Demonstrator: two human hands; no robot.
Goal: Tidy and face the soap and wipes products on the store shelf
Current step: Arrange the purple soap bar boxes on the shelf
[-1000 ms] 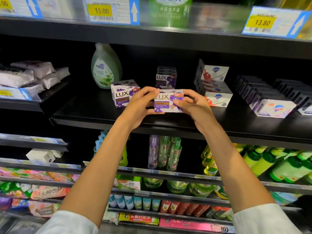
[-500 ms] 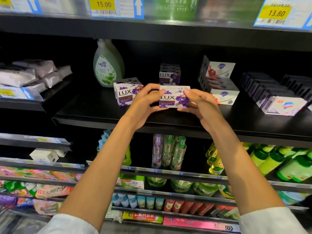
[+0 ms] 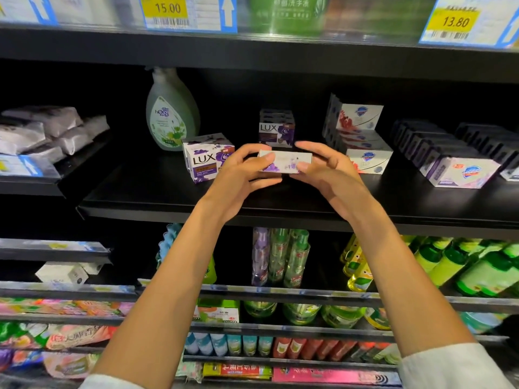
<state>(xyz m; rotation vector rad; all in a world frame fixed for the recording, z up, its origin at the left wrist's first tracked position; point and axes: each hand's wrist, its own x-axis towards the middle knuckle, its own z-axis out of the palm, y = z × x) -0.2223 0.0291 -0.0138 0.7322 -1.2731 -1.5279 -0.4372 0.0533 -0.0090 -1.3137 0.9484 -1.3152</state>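
Note:
Both hands hold one white and purple LUX soap box point(image 3: 285, 162) just above the middle black shelf point(image 3: 168, 192). My left hand point(image 3: 241, 171) grips its left end and my right hand point(image 3: 323, 169) grips its right end. The box is tipped so its narrow side faces me. A LUX box stack point(image 3: 206, 157) stands to the left of it. Further back stands another LUX stack point(image 3: 276, 127). White wipes packs point(image 3: 47, 130) lie on the shelf at far left.
A green liquid soap bottle point(image 3: 171, 110) stands at the back left. White Safeguard soap boxes point(image 3: 362, 138) and rows of purple-edged boxes point(image 3: 449, 155) fill the right of the shelf. Bottles and sachets crowd the lower shelves. Price tags point(image 3: 188, 12) hang above.
The held LUX box has tipped from its front face toward me to its narrow side, and has moved slightly back and up over the shelf.

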